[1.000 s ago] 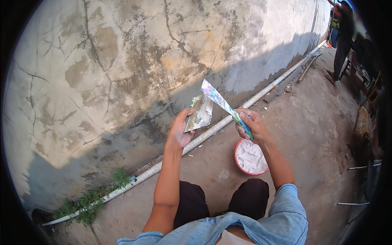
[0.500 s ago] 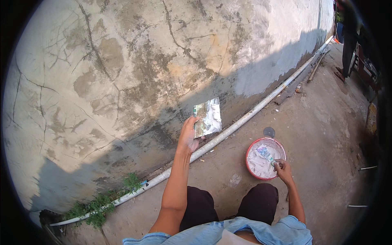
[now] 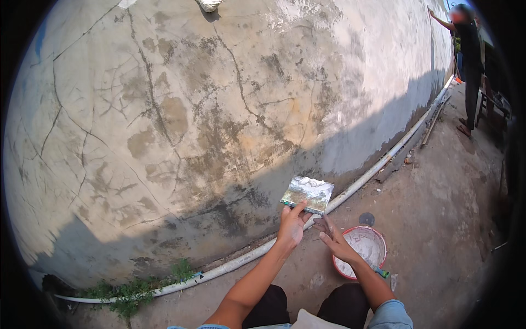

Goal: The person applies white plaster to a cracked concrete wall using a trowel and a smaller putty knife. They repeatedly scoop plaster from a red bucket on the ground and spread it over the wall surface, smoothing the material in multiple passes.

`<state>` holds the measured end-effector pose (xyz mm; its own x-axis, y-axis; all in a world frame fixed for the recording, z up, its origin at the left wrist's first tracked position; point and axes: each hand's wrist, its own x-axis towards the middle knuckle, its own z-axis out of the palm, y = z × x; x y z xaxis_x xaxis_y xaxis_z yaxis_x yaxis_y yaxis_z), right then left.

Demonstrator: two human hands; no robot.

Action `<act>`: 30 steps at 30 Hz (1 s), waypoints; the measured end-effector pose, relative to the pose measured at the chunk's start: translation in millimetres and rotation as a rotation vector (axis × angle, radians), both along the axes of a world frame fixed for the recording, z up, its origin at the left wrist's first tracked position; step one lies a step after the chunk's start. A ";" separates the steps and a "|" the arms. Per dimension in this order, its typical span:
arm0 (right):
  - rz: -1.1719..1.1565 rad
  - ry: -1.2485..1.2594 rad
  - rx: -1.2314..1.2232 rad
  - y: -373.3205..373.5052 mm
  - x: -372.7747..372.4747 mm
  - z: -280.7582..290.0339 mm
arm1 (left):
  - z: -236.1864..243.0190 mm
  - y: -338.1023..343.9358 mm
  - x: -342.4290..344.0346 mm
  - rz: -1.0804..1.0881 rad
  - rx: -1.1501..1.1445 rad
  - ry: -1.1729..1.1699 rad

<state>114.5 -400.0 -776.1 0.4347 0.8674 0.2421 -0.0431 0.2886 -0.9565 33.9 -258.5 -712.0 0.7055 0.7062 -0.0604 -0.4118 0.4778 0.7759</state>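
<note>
My left hand [image 3: 291, 226] is closed on the near edge of a flat rectangular putty scraper [image 3: 308, 193], thumb on top. White putty coats the far half of its face; the near half looks smeared and brownish. Close to its lower right corner is my right hand [image 3: 337, 241], fingers stretched out and holding nothing; whether the fingertips touch the corner I cannot tell. Beneath the right forearm stands a red-rimmed bucket [image 3: 385, 247] with white putty [image 3: 368, 244] inside. A small tool's green handle [image 3: 382, 272] sticks out at the bucket's near right rim, its other end hidden by my forearm.
A cracked, stained wall [image 3: 208, 137] rises in front of me. Along its foot runs a white pipe [image 3: 241, 264], with green weeds [image 3: 131, 296] at the left. A dark disc [image 3: 366, 219] lies behind the bucket. Another person [image 3: 470, 71] stands far right, one arm against the wall.
My right hand has let go of the small tool in the bucket and moved left to the scraper. My left hand has lowered and turned the scraper. The view has tilted up.
</note>
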 end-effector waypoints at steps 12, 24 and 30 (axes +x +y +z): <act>-0.252 0.727 0.429 106.7 23.4 29.6 | 4.6 30.0 -7.0 0.049 0.852 0.354; -0.885 -0.097 0.464 162.6 77.4 253.0 | 263.2 239.4 -143.2 1.735 1.794 0.439; -0.823 -0.166 0.792 222.8 29.9 407.9 | 262.4 265.9 -142.3 1.585 1.826 0.597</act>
<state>144.4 -177.3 -368.3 0.7098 -0.0844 0.6994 0.5461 0.6930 -0.4707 -108.5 7.5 -449.6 0.0104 0.0160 0.9998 0.6594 -0.7518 0.0051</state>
